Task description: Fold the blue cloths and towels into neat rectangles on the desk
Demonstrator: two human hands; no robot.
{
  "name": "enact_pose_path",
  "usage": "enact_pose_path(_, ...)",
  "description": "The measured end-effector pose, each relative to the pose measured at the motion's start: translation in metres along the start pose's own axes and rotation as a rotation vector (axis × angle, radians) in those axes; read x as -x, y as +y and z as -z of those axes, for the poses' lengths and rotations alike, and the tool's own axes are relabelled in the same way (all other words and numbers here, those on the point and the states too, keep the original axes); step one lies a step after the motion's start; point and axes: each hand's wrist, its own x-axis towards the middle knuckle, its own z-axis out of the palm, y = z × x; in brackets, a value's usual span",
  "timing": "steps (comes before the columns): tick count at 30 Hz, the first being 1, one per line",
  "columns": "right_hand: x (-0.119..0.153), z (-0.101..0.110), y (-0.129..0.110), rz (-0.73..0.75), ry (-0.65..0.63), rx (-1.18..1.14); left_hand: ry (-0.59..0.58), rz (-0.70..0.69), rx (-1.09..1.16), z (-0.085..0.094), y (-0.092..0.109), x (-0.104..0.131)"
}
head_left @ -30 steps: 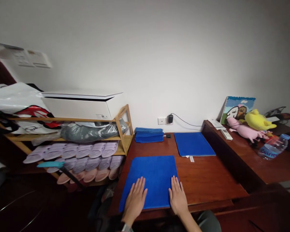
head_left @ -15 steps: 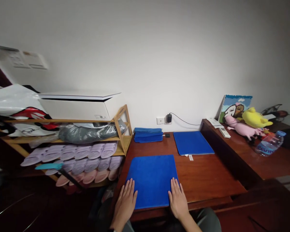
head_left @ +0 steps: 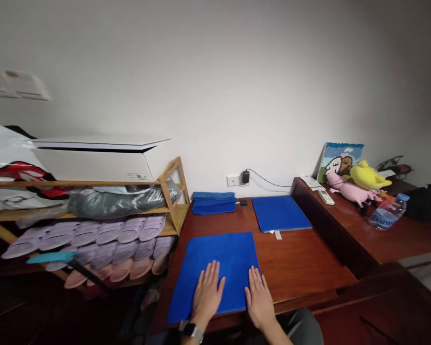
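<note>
A blue cloth lies spread flat at the near left of the wooden table. My left hand rests palm down on its lower middle, fingers stretched out. Along the cloth's right edge lies my right hand, also flat with the fingers extended and the thumb a little apart. Beyond it, a second flat blue cloth with a white tag sits at the back right. Several folded blue cloths are stacked by the wall at the back left.
Left of the table stands a wooden shoe rack with rows of slippers and a white box on top. On the right-hand desk are a pink plush toy, a yellow one and a water bottle. A charger is plugged into the wall.
My left hand has moved from the cloth's left edge to its lower middle. The right hand stays by the right edge. The view has shifted slightly rightward.
</note>
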Motion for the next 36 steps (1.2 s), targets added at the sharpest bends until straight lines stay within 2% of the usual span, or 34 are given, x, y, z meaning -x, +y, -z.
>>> enact_pose_path(3,0.0,-0.002,-0.002,-0.021,-0.025,-0.011,0.079,0.156,-0.046,0.004,-0.063,0.027)
enact_pose_path(5,-0.005,0.0,-0.004,-0.041,-0.042,-0.017,0.093,0.191,-0.062,0.006,-0.085,0.038)
enact_pose_path(7,-0.017,0.006,-0.008,-0.065,-0.055,-0.02,0.083,0.187,-0.073,0.006,-0.091,0.042)
enact_pose_path(12,-0.06,0.025,-0.011,-0.035,-0.061,-0.042,0.084,0.173,-0.103,0.006,-0.086,0.041)
enact_pose_path(15,-0.075,0.025,-0.009,-0.038,-0.116,-0.029,0.088,0.168,-0.114,0.01,-0.085,0.038)
enact_pose_path(18,-0.077,0.017,-0.007,-0.041,-0.128,-0.01,0.098,0.095,-0.091,0.017,-0.06,0.021)
enact_pose_path(21,-0.074,0.012,-0.004,-0.032,-0.119,-0.005,0.068,-0.085,-0.012,0.018,-0.006,-0.014)
enact_pose_path(24,-0.074,0.012,-0.002,-0.022,-0.115,-0.006,-0.007,-0.247,0.052,0.009,0.048,-0.05)
enact_pose_path(26,-0.075,0.012,-0.002,-0.015,-0.118,-0.013,-0.056,-0.271,0.063,0.0,0.063,-0.064)
enact_pose_path(27,-0.075,0.012,-0.002,-0.015,-0.12,-0.014,-0.067,-0.252,0.06,-0.005,0.062,-0.067)
enact_pose_path(29,-0.076,0.013,-0.003,-0.022,-0.128,-0.009,-0.061,-0.169,0.041,-0.011,0.04,-0.065)
enact_pose_path(34,-0.075,0.016,-0.006,-0.053,-0.162,0.013,0.013,0.075,-0.05,-0.009,-0.058,-0.037)
enact_pose_path(36,-0.078,0.017,-0.008,-0.06,-0.169,0.014,0.03,0.092,-0.07,-0.006,-0.082,-0.03)
